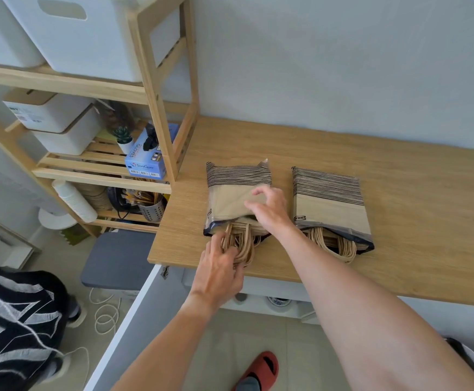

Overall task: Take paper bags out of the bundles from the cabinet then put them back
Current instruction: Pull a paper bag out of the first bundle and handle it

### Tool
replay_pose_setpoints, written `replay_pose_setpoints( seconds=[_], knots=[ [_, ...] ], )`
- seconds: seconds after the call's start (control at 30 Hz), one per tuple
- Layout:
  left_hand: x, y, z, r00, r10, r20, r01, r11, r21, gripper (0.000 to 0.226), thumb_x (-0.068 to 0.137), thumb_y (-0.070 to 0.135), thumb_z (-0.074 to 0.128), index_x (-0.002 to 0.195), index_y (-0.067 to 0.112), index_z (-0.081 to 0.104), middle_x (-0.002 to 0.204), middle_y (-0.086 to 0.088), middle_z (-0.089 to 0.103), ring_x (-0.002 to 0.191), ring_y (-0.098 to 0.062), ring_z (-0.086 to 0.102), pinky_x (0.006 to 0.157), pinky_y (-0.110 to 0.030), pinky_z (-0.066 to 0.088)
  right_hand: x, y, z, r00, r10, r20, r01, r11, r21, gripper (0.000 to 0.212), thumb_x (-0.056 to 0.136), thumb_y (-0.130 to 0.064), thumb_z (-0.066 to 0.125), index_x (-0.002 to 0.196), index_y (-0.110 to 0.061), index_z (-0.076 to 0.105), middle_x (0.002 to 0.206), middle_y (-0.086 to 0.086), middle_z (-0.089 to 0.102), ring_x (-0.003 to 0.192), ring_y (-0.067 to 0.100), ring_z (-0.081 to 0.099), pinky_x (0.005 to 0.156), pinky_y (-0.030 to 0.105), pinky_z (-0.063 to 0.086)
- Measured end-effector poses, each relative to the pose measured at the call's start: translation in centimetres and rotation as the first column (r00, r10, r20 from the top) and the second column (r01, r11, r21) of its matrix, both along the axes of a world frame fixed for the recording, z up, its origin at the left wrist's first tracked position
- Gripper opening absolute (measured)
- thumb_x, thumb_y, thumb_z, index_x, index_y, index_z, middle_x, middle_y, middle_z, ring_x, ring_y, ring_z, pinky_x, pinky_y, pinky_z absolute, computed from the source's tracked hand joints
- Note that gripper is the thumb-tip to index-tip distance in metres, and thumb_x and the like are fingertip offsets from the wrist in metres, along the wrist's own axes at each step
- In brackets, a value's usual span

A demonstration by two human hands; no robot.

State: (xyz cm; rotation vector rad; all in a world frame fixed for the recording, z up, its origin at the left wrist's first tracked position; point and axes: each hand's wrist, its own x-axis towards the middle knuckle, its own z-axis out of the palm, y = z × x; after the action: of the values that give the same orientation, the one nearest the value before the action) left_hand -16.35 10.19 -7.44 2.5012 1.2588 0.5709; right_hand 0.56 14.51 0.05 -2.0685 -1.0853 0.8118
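Twine handles (pixel 240 244) of left bundle (pixel 230 196) under left hand (pixel 218 273) fingers.

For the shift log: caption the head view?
Left hand grips left bundle's handles; right hand rests on it.

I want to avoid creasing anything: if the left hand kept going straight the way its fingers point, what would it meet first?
The left hand already grips the twisted handles; straight on lies the open mouth of the left bundle, probably the paper bags inside.
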Motion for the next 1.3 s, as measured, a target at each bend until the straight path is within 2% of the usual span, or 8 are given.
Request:
replay_pose_setpoints(
  seconds=[0.1, 0.2, 0.37, 0.6, 0.7, 0.83, 1.13, 1.3],
  knots=[
    [-0.5, 0.3, 0.4, 1.0, 0.002, -0.031, -0.004, 0.999, -0.042, 0.035, 0.079, 0.041, 0.075, 0.09, 0.009, 0.069, 0.131, -0.019, 0.047, 0.11, -0.031, 0.054, 0.091, -0.044, 0.052, 0.9, 0.1, -1.6, 0.989, -0.143, -0.047, 0.132, 0.974, -0.185, 0.085, 0.077, -0.047, 0.079, 0.146, -0.022, 0.035, 0.148, 0.012, 0.034, 0.134, 0.032, 0.039, 0.106, 0.046, 0.037],
    [0.0, 0.4, 0.3, 1.0, 0.0, -0.007, -0.001, 0.995, -0.104, 0.018, 0.07, 0.008, 0.082, 0.082, 0.005, 0.069, 0.129, -0.021, 0.047, 0.106, -0.037, 0.059, 0.087, -0.043, 0.055, 1.0, 0.2, -2.9, 0.968, -0.206, -0.146, 0.161, 0.949, -0.271, 0.107, 0.068, -0.058, 0.083, 0.148, -0.011, 0.031, 0.154, 0.013, 0.039, 0.141, 0.036, 0.037, 0.113, 0.057, 0.034],
    [2.4, -1.5, 1.0, 0.995, 0.027, 0.093, -0.015, 0.991, -0.133, 0.036, 0.058, -0.025, 0.06, 0.079, 0.004, 0.068, 0.126, -0.019, 0.045, 0.106, -0.039, 0.057, 0.075, -0.035, 0.057, 0.9, 1.2, -2.8, 0.968, -0.234, -0.085, 0.208, 0.948, -0.239, 0.109, 0.068, -0.064, 0.081, 0.15, -0.01, 0.034, 0.155, 0.012, 0.04, 0.142, 0.036, 0.039, 0.114, 0.053, 0.034],
    [-1.1, -1.6, -0.4, 0.997, 0.08, -0.011, -0.081, 0.987, -0.138, 0.02, 0.063, 0.023, 0.08, 0.075, 0.009, 0.071, 0.118, -0.013, 0.056, 0.088, -0.028, 0.06, 0.073, -0.038, 0.057, 1.3, 1.3, -3.0, 0.921, -0.205, -0.33, 0.113, 0.954, -0.279, 0.114, 0.07, -0.063, 0.081, 0.155, -0.011, 0.026, 0.159, 0.009, 0.035, 0.143, 0.033, 0.037, 0.109, 0.048, 0.036],
    [-1.9, -1.1, -0.7, 0.995, 0.103, -0.019, -0.104, 0.985, -0.138, 0.015, 0.072, 0.015, 0.079, 0.079, 0.008, 0.068, 0.117, -0.012, 0.055, 0.087, -0.026, 0.057, 0.08, -0.039, 0.056, 1.1, 0.4, -2.9, 0.833, -0.206, -0.514, 0.1, 0.969, -0.225, 0.111, 0.077, -0.06, 0.075, 0.16, -0.013, 0.019, 0.165, 0.006, 0.025, 0.149, 0.032, 0.028, 0.115, 0.051, 0.027],
    [-2.0, 1.2, 0.0, 0.983, 0.183, 0.018, -0.173, 0.954, -0.246, 0.013, 0.081, 0.008, 0.076, 0.088, 0.005, 0.065, 0.123, -0.011, 0.048, 0.087, -0.022, 0.058, 0.086, -0.028, 0.054, 0.5, -0.7, -2.5, 0.598, -0.349, -0.722, 0.333, 0.927, -0.173, 0.066, 0.086, -0.039, 0.069, 0.144, -0.014, 0.048, 0.149, 0.002, 0.045, 0.133, 0.028, 0.044, 0.111, 0.059, 0.037],
    [-2.4, 4.8, 3.2, 0.952, 0.107, 0.288, -0.055, 0.982, -0.181, 0.014, 0.078, 0.008, 0.079, 0.074, 0.011, 0.066, 0.087, 0.01, 0.053, 0.069, 0.0, 0.052, 0.063, -0.007, 0.043, -3.3, 2.6, -2.9, 0.499, -0.389, -0.775, 0.362, 0.905, -0.222, 0.045, 0.098, -0.046, 0.048, 0.129, -0.016, 0.061, 0.122, 0.015, 0.071, 0.1, 0.027, 0.067, 0.094, 0.046, 0.055],
    [-4.8, 2.9, 0.6, 0.952, 0.167, 0.256, -0.137, 0.982, -0.13, 0.016, 0.084, 0.029, 0.074, 0.083, 0.013, 0.071, 0.118, 0.0, 0.061, 0.094, -0.015, 0.059, 0.078, -0.031, 0.052, -3.6, 4.2, -4.2, 0.53, -0.362, -0.767, 0.289, 0.927, -0.238, 0.079, 0.068, -0.072, 0.065, 0.13, -0.023, 0.059, 0.116, 0.011, 0.074, 0.099, 0.032, 0.073, 0.069, 0.045, 0.061]
  ],
)
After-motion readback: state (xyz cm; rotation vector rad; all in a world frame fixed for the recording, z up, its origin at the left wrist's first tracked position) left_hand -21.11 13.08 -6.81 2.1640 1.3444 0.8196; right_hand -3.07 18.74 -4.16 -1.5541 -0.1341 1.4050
